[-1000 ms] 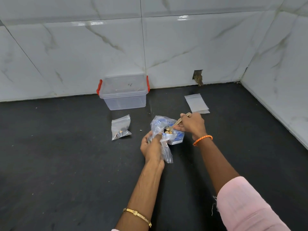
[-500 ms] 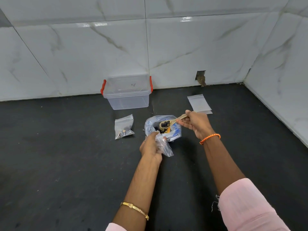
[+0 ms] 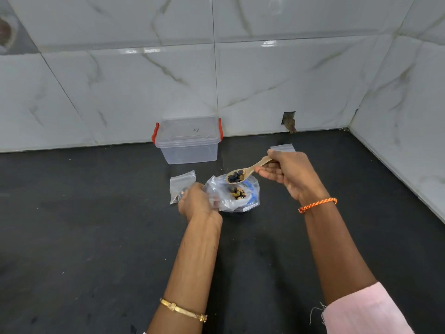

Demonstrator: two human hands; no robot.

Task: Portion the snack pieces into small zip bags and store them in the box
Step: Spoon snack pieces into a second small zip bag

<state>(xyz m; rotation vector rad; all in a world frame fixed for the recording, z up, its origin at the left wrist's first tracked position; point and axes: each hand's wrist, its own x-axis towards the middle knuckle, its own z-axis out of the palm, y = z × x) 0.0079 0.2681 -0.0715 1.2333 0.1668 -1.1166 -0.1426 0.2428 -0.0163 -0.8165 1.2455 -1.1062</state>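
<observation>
**Listener:** What is in front of you, biggest things first?

**Me:** A dark bench (image 3: 96,237) runs to a white marbled tile wall. Against that wall stands the clear storage box (image 3: 187,141) with red latches, lid on, I judge parked at the back until bags are ready for it.

**Listener:** And the snacks?

**Me:** Mid-bench sits a crumpled clear supply bag (image 3: 238,198), its mouth spread wide so a spoon can reach the dark and yellow snack pieces (image 3: 237,192) inside. My left hand (image 3: 196,203) is curled at its near edge; the hand is blurred, so I cannot tell whether that grip has hold of the plastic.

**Listener:** Your other hand?

**Me:** My right hand (image 3: 289,174) pinches the handle of a wooden spoon (image 3: 248,171), level just above the bag so the scooped pieces (image 3: 236,176) stay in the bowl.

**Listener:** Where will they go?

**Me:** Probably into the small zip bag (image 3: 181,184) just left of the supply bag, which already holds a few pieces. An empty flat bag (image 3: 283,147) lies beyond my right hand.
</observation>
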